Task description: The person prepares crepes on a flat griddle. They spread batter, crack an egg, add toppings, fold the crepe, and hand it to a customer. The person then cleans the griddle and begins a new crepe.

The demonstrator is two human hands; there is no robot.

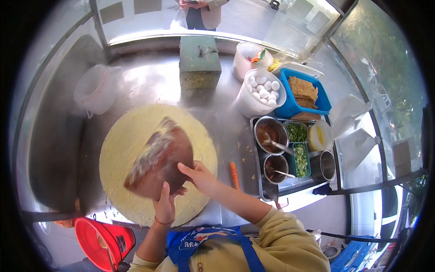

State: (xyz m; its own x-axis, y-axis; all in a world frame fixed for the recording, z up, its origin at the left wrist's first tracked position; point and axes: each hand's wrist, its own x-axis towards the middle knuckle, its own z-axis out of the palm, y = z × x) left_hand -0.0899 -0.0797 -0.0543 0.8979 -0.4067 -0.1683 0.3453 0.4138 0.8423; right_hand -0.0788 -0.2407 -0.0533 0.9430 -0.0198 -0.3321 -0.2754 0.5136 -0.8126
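Both hands hold a brown half-round scraper, blurred by motion. Pale batter smears it along its straight edge. My left hand grips its lower rounded side, thumb up along the face. On the right side, my right hand pinches the curved edge with the thumb on top. Beneath the scraper, a large round pale-yellow crepe lies spread out, nearly hiding the round griddle under it. The scraper and hands cover the crepe's middle, and I cannot tell whether the scraper touches it.
On the steel counter lies an orange-wrapped sausage. At right are an egg tub, a blue bin of crisp sheets, and a tray of sauces and chopped greens. A green box stands behind; a red bucket sits lower left.
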